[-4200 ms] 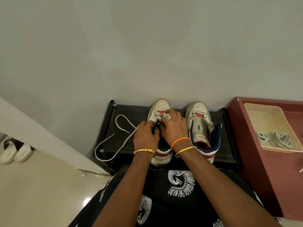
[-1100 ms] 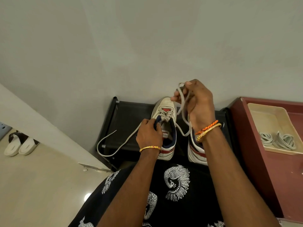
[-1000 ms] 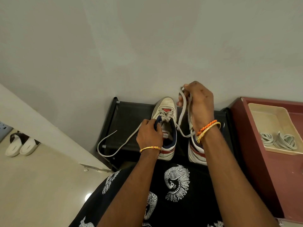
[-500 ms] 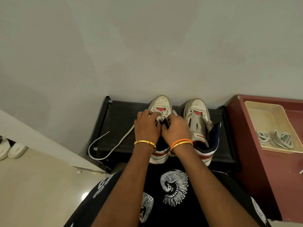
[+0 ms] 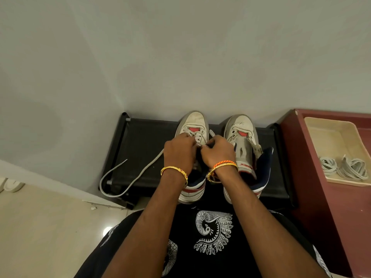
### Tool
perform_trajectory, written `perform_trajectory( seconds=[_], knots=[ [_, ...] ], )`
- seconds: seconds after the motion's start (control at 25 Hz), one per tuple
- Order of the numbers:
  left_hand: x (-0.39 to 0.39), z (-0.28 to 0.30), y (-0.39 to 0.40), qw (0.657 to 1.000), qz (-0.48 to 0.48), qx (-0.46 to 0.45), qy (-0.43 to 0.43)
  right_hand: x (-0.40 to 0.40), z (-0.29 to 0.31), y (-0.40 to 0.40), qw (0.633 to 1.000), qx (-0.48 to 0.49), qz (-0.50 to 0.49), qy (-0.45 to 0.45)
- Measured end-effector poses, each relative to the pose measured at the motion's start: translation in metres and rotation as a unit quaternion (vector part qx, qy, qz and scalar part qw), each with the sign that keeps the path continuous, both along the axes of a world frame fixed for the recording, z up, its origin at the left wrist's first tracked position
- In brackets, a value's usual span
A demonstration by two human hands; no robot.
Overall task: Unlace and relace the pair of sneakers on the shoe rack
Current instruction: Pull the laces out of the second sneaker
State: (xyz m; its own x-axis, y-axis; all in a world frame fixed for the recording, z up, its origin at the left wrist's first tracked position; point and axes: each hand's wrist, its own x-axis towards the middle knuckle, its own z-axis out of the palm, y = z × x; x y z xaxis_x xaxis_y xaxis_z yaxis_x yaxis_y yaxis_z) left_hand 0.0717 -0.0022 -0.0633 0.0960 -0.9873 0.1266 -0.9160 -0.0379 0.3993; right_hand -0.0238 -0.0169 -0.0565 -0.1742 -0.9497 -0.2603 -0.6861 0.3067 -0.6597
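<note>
Head view, scuffed white sneakers (image 5: 192, 125) – red tongues

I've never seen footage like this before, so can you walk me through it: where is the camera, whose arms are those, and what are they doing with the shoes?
There is no machine here. The single picture comes from a wide-angle camera worn on a person's head, looking down at their own arms. On a black shoe rack against the wall stand two white sneakers. The left hand and right hand meet over the left sneaker, fingers curled at its lace, whose loose end trails across the rack and over its left edge. Exactly what each finger pinches is hidden. The right sneaker shows no lace and its tongue is pulled open. To the right, a beige tray on a red cabinet holds bundled laces.
</note>
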Motion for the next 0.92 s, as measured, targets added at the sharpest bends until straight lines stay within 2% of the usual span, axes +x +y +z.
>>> perform_trajectory(
  seconds=[0.08, 0.16, 0.2, 0.28, 0.32, 0.36, 0.4, 0.44, 0.52, 0.56, 0.6, 0.64, 0.72, 0.8, 0.92],
  knots=[
    [0.001, -0.002, 0.002, 0.999, 0.030, -0.012, 0.041, -0.001, 0.002, -0.001, 1.000, 0.006, 0.000, -0.003],
    [0.007, -0.003, 0.001, 0.981, 0.112, -0.031, 0.157, -0.003, 0.003, -0.001, 1.000, 0.015, 0.005, -0.012],
    [0.010, -0.001, -0.001, 0.953, 0.174, -0.029, 0.245, -0.004, 0.004, -0.001, 1.000, 0.020, 0.010, -0.018],
    [0.012, 0.005, -0.007, 0.855, 0.290, 0.018, 0.430, -0.004, 0.004, -0.002, 0.999, 0.027, 0.018, -0.022],
    [0.011, 0.007, -0.010, 0.801, 0.318, 0.040, 0.506, -0.004, 0.004, -0.003, 0.999, 0.028, 0.019, -0.022],
    [0.011, 0.010, -0.012, 0.771, 0.316, 0.052, 0.550, -0.005, 0.004, -0.003, 0.999, 0.029, 0.020, -0.022],
    [0.011, 0.011, -0.012, 0.776, 0.287, 0.048, 0.560, -0.006, 0.004, -0.004, 0.999, 0.032, 0.020, -0.023],
    [0.014, 0.009, -0.012, 0.821, 0.232, 0.035, 0.520, -0.007, 0.004, -0.004, 0.999, 0.036, 0.021, -0.024],
    [0.019, 0.002, -0.008, 0.952, 0.082, 0.006, 0.296, -0.009, 0.004, -0.006, 0.999, 0.041, 0.024, -0.025],
    [0.019, -0.002, -0.005, 0.985, 0.025, -0.002, 0.171, -0.010, 0.005, -0.006, 0.998, 0.042, 0.028, -0.026],
    [0.018, -0.003, -0.002, 0.997, -0.014, -0.001, 0.075, -0.011, 0.006, -0.007, 0.998, 0.044, 0.032, -0.028],
    [0.014, -0.002, 0.000, 0.999, -0.037, 0.012, 0.015, -0.012, 0.007, -0.008, 0.998, 0.048, 0.037, -0.032],
    [0.008, -0.002, 0.001, 0.996, -0.052, 0.039, -0.053, -0.013, 0.007, -0.010, 0.997, 0.052, 0.048, -0.042],
    [0.007, -0.004, -0.001, 0.997, -0.041, 0.044, -0.056, -0.015, 0.005, -0.010, 0.995, 0.056, 0.051, -0.069],
    [0.009, -0.005, -0.003, 1.000, 0.008, -0.004, 0.009, -0.019, 0.004, -0.010, 0.992, 0.074, 0.051, -0.094]
  ],
)
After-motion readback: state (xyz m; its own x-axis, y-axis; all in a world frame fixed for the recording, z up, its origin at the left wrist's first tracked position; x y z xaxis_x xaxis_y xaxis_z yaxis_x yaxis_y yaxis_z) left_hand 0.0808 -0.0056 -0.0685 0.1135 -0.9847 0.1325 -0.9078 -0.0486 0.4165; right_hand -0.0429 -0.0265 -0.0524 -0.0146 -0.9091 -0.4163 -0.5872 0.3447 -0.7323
